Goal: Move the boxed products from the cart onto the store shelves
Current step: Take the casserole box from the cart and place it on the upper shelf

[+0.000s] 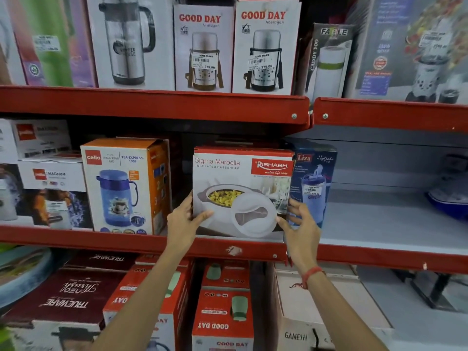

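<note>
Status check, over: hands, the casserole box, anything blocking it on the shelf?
Left hand and right hand grip the casserole box by its lower corners. Box on middle shelf, between Cello box and Liza box. Nothing blocking.

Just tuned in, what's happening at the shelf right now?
A person is stocking the red middle shelf. Both hands grip the Rishabh casserole box by its lower corners: left hand on the left edge, right hand on the right. The box stands upright on the shelf, between the orange Cello jug box and the blue Liza bottle box. More boxes lie below.
</note>
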`<state>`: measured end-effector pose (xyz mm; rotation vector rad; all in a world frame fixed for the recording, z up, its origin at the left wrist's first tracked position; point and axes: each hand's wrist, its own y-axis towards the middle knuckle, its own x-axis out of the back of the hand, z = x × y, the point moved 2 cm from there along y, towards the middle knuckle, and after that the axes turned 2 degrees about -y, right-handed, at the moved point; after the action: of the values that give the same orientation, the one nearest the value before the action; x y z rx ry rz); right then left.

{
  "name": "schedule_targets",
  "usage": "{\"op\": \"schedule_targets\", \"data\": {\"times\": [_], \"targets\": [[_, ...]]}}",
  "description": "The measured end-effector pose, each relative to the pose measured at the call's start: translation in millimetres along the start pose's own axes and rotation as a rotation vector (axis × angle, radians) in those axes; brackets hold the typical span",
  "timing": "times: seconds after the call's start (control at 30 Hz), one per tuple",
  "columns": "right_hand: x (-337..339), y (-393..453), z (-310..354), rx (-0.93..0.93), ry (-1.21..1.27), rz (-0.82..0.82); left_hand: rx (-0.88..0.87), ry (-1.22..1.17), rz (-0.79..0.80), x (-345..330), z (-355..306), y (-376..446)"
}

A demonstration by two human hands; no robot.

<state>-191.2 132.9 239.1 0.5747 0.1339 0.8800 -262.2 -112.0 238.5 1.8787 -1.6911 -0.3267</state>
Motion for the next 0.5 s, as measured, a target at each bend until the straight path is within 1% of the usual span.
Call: {"op": "schedule_targets", "data": {"times": [0.1, 0.17, 0.23, 0.27, 0.37, 0.43, 0.5], "targets": [[3.4, -10.2, 1.0, 0.015, -0.033, 0.017, 0.030, 0.045, 0.060, -0.4, -3.9, -9.3], [6.9, -24.5, 1.5, 0.040, -0.058, 0.011, 0.058, 0.104, -0.026, 0.3, -8.5, -24.5], [13.2, -44.0, 3.5, 0.074, -0.051, -0.017, -0.007, 0.157, -0.120, 0.8, -18.2, -45.1], [17.2, -54.7, 4.5, 0.099, -0.051, -0.030, -0.054, 0.171, -0.139, 0.5, -24.1, -56.2], [31.0, -90.7, 6.2, 0.153, -0.049, -0.030, -0.131, 0.151, -0.102, -3.0, -35.0, -92.8], [39.7, -117.6, 0.7, 0.119, -0.007, 0.007, -0.084, 0.113, -0.062, -8.4, -34.8, -120.5], [48.1, -147.0, -11.9, 0.042, 0.023, 0.053, -0.007, 0.093, -0.031, -16.6, -27.9, -152.5]]}}
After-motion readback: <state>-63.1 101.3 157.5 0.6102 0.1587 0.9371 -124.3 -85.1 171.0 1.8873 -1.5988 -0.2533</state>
